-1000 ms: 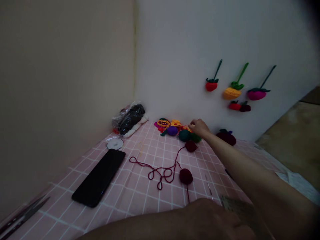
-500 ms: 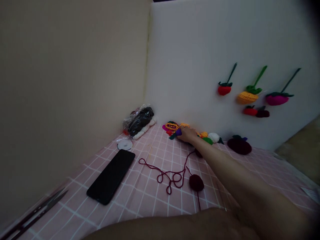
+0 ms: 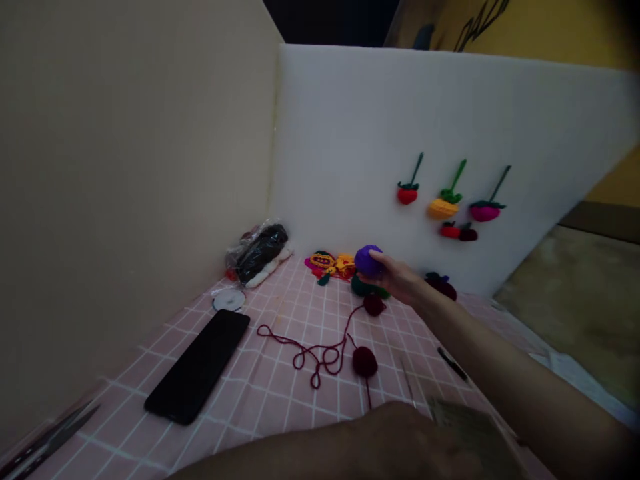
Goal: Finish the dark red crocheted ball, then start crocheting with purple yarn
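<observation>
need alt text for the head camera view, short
A person's right hand holds a purple crochet ball above a pink checked tablecloth, near a pile of small crochet pieces by a white board. Dark red yarn, a black phone and scissors lie on the cloth.

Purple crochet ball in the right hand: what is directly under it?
The purple crochet ball is held in the right hand, raised above a dark green crochet piece on the pink checked cloth. Fingers and ball cover most of that piece.
</observation>
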Available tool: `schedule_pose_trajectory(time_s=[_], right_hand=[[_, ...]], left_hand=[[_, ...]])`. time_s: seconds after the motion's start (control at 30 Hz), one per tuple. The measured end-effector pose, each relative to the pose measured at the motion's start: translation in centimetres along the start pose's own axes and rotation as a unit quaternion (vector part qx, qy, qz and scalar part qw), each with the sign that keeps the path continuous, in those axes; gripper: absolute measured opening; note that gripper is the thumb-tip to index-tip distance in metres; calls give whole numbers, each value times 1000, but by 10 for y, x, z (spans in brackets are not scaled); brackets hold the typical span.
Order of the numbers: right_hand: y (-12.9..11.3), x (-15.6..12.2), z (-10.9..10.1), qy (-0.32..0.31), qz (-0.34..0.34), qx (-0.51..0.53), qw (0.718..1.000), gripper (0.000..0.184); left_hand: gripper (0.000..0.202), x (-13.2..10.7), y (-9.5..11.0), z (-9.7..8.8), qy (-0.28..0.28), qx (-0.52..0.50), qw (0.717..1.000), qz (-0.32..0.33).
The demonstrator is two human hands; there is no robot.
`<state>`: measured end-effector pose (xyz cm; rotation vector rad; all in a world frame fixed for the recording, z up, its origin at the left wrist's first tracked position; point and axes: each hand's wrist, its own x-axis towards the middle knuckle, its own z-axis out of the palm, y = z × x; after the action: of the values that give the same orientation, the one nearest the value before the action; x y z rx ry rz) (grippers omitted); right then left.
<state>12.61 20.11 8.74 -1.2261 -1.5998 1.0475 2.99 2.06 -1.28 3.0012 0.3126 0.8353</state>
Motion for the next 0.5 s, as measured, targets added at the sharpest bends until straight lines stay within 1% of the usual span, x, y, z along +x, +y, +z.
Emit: schedule_pose_trajectory(time_s=[0.07,0.13,0.2,0.27,0.33,0.37,0.43,0.5], right_hand=[[-5,-33,-9,-15,17,62,998,31],[-8,-68,-18,-22,33,110,993,30],[-6,-105,-26,-22,46,143,988,31],[1,-142,-32,-25,63,163,984,32],[14,-178,-34,-39,97,191,976,33],[21,-193,-34,-28,107,204,973,33],[35,-218,-33,-20,135,235,962,33],[46,-234,-31,-10,142,253,957,35]], left_hand=[[9,-1,2,5,15,4,1000,7],[7,-2,5,5,13,4,1000,14],[9,-3,8,3,7,8,1000,21],[14,-4,10,1,-6,10,1000,21],[17,-4,13,-1,-26,6,1000,14],[19,-4,14,-3,-34,4,999,11],[23,-3,18,-9,-42,3,999,17],[28,1,19,-23,-31,18,999,39]])
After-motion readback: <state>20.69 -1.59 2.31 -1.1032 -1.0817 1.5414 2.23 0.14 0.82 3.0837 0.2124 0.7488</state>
